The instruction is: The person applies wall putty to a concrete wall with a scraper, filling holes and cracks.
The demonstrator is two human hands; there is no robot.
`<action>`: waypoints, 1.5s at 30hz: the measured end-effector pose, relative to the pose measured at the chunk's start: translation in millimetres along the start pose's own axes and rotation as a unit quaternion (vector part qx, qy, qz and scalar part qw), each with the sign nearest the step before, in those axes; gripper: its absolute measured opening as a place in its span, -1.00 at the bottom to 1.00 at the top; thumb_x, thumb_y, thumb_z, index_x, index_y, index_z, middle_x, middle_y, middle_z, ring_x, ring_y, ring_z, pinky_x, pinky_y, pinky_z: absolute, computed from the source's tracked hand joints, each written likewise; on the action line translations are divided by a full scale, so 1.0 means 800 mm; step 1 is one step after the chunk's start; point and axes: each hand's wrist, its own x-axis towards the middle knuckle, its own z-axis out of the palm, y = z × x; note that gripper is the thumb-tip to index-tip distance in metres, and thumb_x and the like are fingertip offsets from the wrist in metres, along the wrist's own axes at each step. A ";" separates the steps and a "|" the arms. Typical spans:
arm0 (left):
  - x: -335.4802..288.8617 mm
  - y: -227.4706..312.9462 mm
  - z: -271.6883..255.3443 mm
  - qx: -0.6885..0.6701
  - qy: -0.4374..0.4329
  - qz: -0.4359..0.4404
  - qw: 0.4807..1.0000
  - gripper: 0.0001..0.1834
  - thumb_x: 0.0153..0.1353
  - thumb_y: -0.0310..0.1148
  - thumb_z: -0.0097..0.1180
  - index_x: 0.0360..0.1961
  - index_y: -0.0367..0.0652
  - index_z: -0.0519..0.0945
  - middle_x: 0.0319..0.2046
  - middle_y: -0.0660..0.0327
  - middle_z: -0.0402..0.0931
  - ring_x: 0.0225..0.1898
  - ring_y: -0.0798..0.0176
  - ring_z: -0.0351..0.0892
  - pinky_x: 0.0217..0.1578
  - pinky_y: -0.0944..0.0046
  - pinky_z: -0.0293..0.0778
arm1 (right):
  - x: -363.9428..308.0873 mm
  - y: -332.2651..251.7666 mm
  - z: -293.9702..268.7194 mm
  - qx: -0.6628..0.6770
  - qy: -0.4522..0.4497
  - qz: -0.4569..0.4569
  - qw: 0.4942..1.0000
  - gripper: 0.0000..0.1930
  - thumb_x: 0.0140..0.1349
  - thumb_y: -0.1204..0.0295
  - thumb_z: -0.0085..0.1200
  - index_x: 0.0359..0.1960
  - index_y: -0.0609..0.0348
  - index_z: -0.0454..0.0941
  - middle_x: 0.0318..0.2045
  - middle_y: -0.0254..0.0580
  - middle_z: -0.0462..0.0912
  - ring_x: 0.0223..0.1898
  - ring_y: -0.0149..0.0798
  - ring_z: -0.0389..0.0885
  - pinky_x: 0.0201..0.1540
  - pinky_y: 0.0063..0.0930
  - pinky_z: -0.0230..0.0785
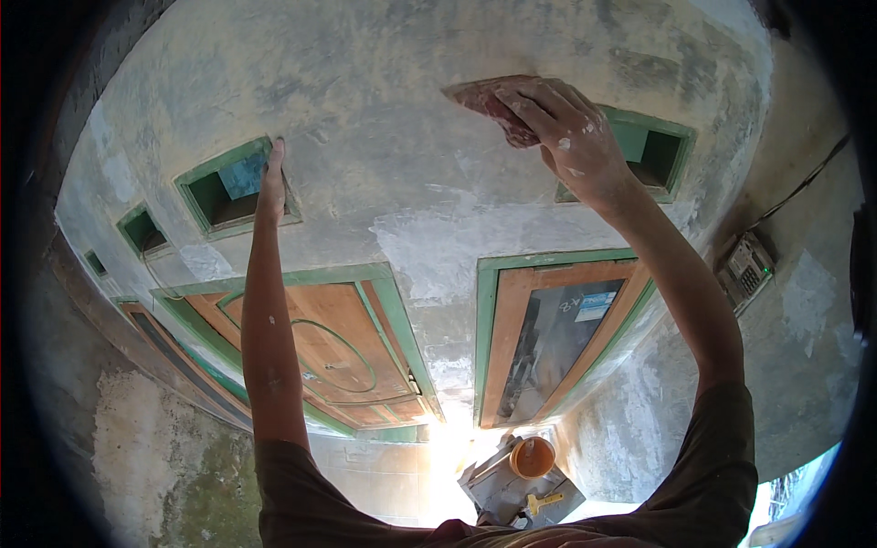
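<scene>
Dark sleeves lay nearest, both arms being raised to a patchy grey wall. Right hand was closed around what looked like a brown rag, held at the wall between the left opening and the right opening, higher than both. Palm faced the plaster, presumably to allow firm pressure. The rag's narrow end pointed to the person's left, its long axis nearly level. Left hand rested along the left opening's green frame, apparently for steadiness; whether it gripped could not be determined.
</scene>
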 end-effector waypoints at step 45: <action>0.026 -0.027 -0.024 0.135 0.095 0.083 0.983 -0.10 0.06 0.27 -0.07 0.06 -0.46 0.33 -0.05 -0.02 0.41 0.01 0.12 0.35 0.07 0.28 0.17 | 0.116 0.048 0.027 -0.245 0.026 0.024 0.969 -0.62 0.01 0.36 0.08 -0.06 -0.01 0.44 -0.20 -0.23 0.53 -0.09 -0.20 0.46 0.01 -0.15 0.24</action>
